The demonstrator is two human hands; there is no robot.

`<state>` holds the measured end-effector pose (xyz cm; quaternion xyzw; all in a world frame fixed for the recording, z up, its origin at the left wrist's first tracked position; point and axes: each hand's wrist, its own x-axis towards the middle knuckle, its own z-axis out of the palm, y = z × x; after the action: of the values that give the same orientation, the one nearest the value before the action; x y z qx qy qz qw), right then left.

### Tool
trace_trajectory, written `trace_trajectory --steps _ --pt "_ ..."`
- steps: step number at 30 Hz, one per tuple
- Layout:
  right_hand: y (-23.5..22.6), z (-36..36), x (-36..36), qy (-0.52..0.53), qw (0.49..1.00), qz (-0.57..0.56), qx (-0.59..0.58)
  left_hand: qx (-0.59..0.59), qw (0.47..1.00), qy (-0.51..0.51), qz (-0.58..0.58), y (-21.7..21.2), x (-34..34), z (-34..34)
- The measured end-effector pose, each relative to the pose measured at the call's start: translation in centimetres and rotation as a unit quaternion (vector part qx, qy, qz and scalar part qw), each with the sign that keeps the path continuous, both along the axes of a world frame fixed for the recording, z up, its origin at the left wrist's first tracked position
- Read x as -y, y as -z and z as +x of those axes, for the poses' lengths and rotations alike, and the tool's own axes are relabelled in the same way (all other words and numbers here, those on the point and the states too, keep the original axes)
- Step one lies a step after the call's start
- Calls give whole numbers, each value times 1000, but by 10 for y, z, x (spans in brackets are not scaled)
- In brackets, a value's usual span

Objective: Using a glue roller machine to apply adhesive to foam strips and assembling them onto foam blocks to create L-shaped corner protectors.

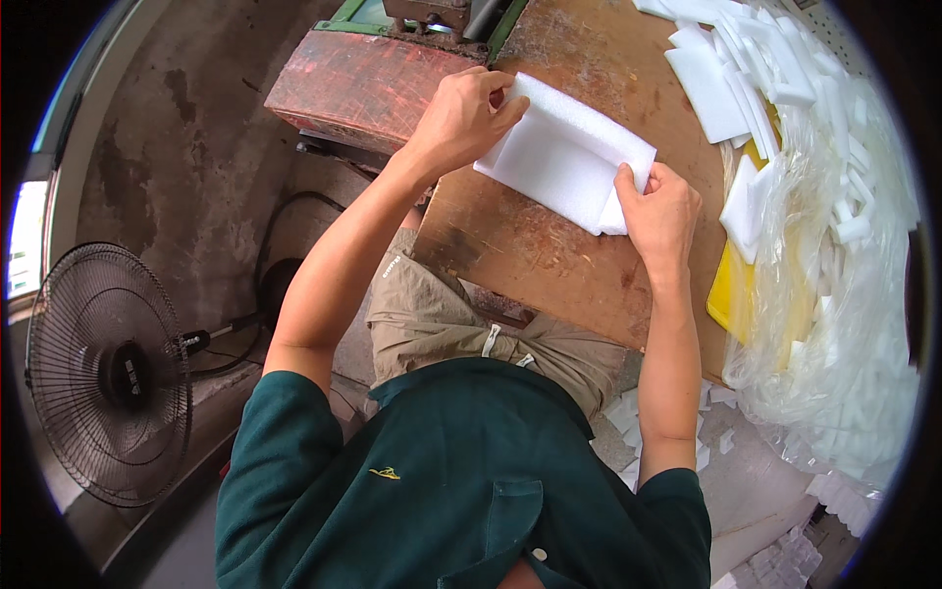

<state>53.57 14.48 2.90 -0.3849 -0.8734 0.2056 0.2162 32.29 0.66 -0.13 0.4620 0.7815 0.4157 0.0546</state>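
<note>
Between my two hands is a white foam sheet (564, 167), folded up along its sides into a shallow tray shape. It is held over the worn wooden table (530, 245). My left hand (466, 116) pinches its far left corner, thumb on the inner side and fingers behind. At the right end my right hand (662, 208) grips the foam's edge, with the thumb inside and the fingers curled round the outside. Whether the foam's underside touches the tabletop cannot be made out.
A red-painted machine block (368, 88) with green metal parts borders the table at the far left. White foam pieces (711, 93) and a clear plastic bag (834, 324) full of foam fill the right side, beside a yellow container (728, 290). A fan (113, 373) stands at left.
</note>
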Motion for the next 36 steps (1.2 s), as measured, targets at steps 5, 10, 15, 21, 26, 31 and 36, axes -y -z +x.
trace_trajectory --steps 5,10,15,21,26,31,36 --pt "3 -2 2 -7 1000 6 6 -5 1000 0 -6 2 4 -1" --pt "7 -3 -1 -18 1000 20 4 2 1000 -8 -6 6 4 0" --pt "5 1 -4 -16 1000 15 -4 -13 1000 -9 9 17 -4 1" --pt "12 -6 -2 -28 999 10 -13 -19 999 -18 29 17 0 1" --pt "19 -2 -6 -31 1000 8 1 -31 999 -19 2 18 -3 3" --pt "35 -1 -16 -33 999 42 6 -29 999 -15 30 16 -9 7" --pt "14 -7 -23 -58 998 11 39 -88 995 -37 -34 26 1 14"
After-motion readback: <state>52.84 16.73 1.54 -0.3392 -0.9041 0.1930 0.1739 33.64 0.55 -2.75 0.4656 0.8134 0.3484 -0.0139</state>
